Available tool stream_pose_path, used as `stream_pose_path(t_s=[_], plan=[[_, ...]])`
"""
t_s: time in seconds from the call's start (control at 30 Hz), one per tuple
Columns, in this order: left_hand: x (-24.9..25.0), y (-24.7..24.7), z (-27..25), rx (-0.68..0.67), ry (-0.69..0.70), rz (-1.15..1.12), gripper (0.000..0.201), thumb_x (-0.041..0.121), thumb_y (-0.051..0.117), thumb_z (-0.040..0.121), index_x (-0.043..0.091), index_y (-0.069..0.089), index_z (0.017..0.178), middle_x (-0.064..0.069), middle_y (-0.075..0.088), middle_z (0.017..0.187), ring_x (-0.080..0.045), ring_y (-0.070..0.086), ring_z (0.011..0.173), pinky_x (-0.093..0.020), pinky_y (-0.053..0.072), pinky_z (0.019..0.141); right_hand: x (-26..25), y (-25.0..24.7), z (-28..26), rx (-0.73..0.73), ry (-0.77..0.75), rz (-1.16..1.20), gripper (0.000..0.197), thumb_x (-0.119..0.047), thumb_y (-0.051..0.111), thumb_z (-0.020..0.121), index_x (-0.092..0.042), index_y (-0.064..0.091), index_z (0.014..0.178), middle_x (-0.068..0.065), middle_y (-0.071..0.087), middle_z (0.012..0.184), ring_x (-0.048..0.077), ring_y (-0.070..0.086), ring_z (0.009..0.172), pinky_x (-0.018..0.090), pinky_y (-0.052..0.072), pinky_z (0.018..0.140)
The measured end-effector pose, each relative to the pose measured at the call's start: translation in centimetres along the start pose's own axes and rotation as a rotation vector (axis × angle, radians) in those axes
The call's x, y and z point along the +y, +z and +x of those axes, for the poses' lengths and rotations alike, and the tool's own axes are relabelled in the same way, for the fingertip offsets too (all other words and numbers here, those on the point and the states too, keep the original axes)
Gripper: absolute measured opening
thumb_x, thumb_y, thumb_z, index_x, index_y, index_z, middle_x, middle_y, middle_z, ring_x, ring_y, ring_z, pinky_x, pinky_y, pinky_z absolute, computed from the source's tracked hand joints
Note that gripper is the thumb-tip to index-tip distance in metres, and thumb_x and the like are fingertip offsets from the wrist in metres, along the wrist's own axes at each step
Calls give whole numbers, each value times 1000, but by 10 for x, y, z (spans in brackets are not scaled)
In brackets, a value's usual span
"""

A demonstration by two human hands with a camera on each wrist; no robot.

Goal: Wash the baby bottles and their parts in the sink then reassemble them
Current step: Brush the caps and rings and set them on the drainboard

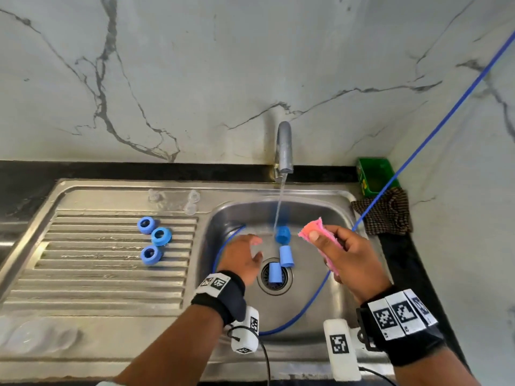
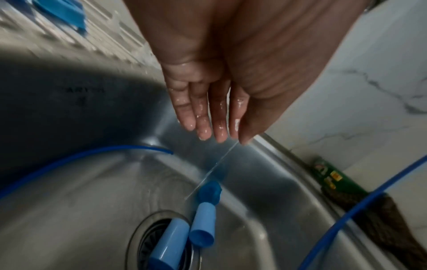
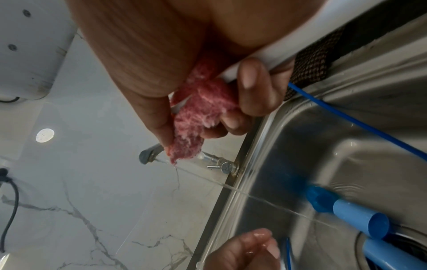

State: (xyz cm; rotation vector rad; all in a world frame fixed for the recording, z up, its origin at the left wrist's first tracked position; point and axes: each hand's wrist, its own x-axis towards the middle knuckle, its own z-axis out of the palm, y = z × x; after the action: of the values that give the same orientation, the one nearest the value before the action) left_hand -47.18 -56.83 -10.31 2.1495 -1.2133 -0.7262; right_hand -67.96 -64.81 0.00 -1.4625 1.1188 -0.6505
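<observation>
From where I sit, the move ahead turns on the three blue caps lying in the sink basin (image 1: 239, 215) between my two hands. The darker ribbed cap (image 1: 282, 234) sits under the running stream from the tap (image 1: 284, 147); just nearer me lies a light blue cap (image 1: 286, 255), and nearer still another light blue cap (image 1: 274, 272) rests across the drain (image 1: 274, 277). Both light ones lie on their sides, long axes running roughly away from me toward the tap, open ends toward me. My left hand (image 1: 245, 256) hovers just beside them to the left, fingers straight, wet and holding nothing — it is the nearer one, I judge, and the natural one to pick a cap up. My right hand (image 1: 347, 256) is up to the right of the stream, fingers and thumb wrapped round the pink sponge (image 1: 313, 228), so it is occupied. The three blue collar rings (image 1: 159, 235) sit well apart on the drainboard to the left.
</observation>
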Motion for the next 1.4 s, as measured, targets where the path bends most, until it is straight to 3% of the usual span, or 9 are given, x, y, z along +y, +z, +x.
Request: stream_pose_path(t_s=[0.13, 0.43, 0.5, 0.63, 0.8, 1.03, 1.13, 1.23, 1.4], plan=[[2, 35, 26, -122, -114, 62, 30, 23, 64, 92, 21, 64, 122, 2, 67, 125, -16, 64, 113, -25, 46, 100, 10, -20, 13, 28, 1, 4, 18, -36, 75, 87, -21, 75, 98, -18, 61, 60, -1, 51, 50, 20, 35, 57], [-16, 89, 66, -347, -290, 209, 29, 20, 57, 93, 14, 64, 121, -6, 68, 121, -27, 61, 114, -34, 50, 97, 37, -33, 47, 35, 90, 16, 24, -35, 76, 86, -17, 74, 101, -20, 58, 54, -2, 53, 47, 8, 36, 47], [-22, 98, 71, -366, -323, 203, 31, 21, 58, 94, 15, 62, 124, -6, 66, 123, -26, 61, 115, -33, 50, 97, 41, -31, 54, 26, 108, 8, 27, -40, 76, 83, -19, 74, 99, -19, 59, 56, -2, 52, 47, 8, 35, 48], [-30, 111, 78, -370, -398, 156, 40, 22, 60, 94, 16, 52, 133, -8, 64, 127, -27, 61, 117, -33, 50, 98, 48, -22, 70, 12, 144, 8, 17, -33, 75, 87, -19, 74, 97, -17, 61, 58, -1, 53, 51, 9, 37, 50], [-34, 123, 83, -348, -469, 101, 54, 31, 72, 89, 16, 40, 130, -11, 57, 127, -31, 61, 113, -34, 48, 87, 64, -12, 89, -19, 206, -24, 20, -38, 74, 87, -23, 73, 99, -19, 60, 58, -1, 54, 53, 13, 38, 52], [-33, 134, 90, -372, -472, 264, 54, 36, 69, 90, 19, 35, 128, -7, 66, 112, -31, 67, 101, -33, 46, 73, 69, -12, 100, -35, 229, -45, 18, -37, 73, 87, -24, 73, 100, -19, 63, 61, -3, 57, 56, 9, 40, 51], [-32, 133, 88, -373, -488, 236, 57, 31, 72, 87, 19, 35, 128, -6, 64, 115, -29, 67, 102, -34, 49, 77, 67, -13, 99, -29, 227, -58, 18, -37, 73, 86, -25, 73, 100, -18, 64, 61, -3, 57, 57, 12, 39, 54], [-28, 123, 87, -348, -476, 230, 59, 32, 71, 85, 19, 42, 135, -5, 55, 127, -28, 60, 115, -36, 51, 89, 66, -15, 96, -23, 220, -57, 18, -36, 73, 87, -24, 72, 101, -18, 63, 60, -2, 56, 56, 15, 39, 56], [-12, 86, 90, -181, -343, 147, 43, 38, 68, 86, 28, 59, 127, 1, 54, 129, -24, 55, 119, -43, 46, 102, 53, -15, 84, -24, 186, -22, 26, -43, 74, 83, -24, 73, 101, -17, 62, 59, -1, 54, 53, 14, 37, 53]])
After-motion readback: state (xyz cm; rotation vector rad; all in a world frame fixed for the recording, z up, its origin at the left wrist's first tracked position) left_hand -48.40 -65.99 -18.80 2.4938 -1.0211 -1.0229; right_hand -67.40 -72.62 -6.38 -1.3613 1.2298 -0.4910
